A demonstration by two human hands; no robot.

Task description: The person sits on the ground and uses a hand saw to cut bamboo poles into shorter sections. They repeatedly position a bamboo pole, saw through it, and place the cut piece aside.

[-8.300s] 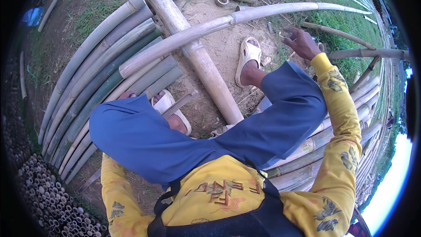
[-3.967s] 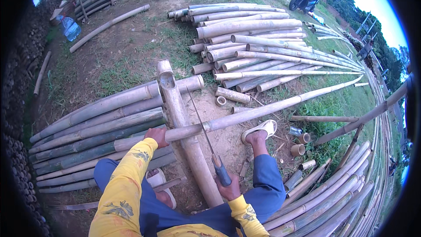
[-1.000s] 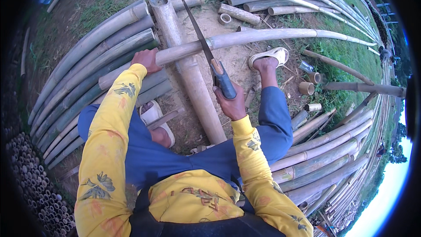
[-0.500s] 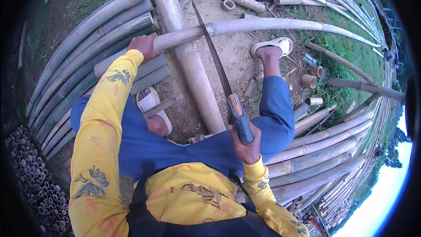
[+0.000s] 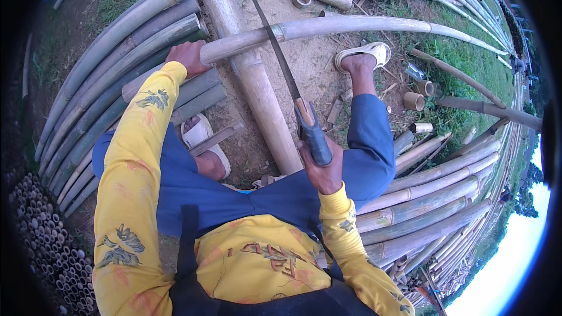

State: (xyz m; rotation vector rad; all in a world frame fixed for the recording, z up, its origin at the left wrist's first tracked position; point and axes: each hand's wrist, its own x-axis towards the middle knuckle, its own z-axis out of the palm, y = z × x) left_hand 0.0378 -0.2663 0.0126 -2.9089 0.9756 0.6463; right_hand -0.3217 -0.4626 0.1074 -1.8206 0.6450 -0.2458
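Note:
A long pale bamboo pole (image 5: 351, 23) lies crosswise over a thick bamboo log (image 5: 266, 108) on the ground. My left hand (image 5: 188, 58) is wrapped round the pole near its left end, to the left of the log. In my right hand (image 5: 325, 167) is the dark grip of a handsaw (image 5: 316, 139), closed tight. The long, narrow saw blade (image 5: 284, 67) points away from me and crosses the pole just right of the log. Whether its teeth have cut into the bamboo I cannot tell.
Bamboo poles (image 5: 117, 41) are stacked on the left, and more poles (image 5: 427, 205) lie on the right. Short bamboo offcuts (image 5: 413, 101) rest in the grass. Many cut tubes (image 5: 47, 240) are piled at lower left. My sandalled feet (image 5: 363, 58) straddle the log.
My right hand has pushed the handsaw forward and slightly left, so its tip reaches farther out past the pole. My left hand keeps its hold on the pole.

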